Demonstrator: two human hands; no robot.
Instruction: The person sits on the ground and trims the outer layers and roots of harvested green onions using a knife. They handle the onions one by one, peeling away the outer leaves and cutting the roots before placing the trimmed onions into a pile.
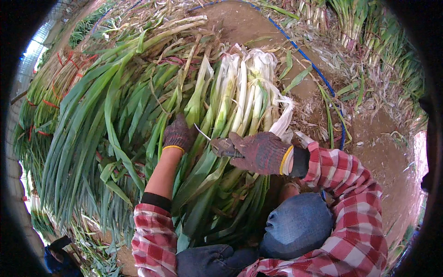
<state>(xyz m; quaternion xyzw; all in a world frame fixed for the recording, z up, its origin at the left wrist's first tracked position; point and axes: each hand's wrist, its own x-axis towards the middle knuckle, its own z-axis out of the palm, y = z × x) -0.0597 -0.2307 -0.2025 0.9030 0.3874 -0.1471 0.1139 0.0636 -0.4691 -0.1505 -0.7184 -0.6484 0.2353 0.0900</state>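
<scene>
My left hand, in a dark knitted glove with a yellow cuff edge, is closed around the green part of a large green onion; leaves hide its fingertips. My right hand, gloved alike, grips a small knife. Its thin, curved blade points left, close to the left hand and the onion leaves. Just beyond the right hand lie several peeled white onion stalks, roots away from me. Unpeeled green onions pile up to the left, their long leaves drooping toward me.
Bundles of green onions tied with red string lie at far left. A blue hose curves across the dirt floor. Peeled skins and leaf scraps litter the right side. More onions stand at the upper right. My denim-covered knee is below.
</scene>
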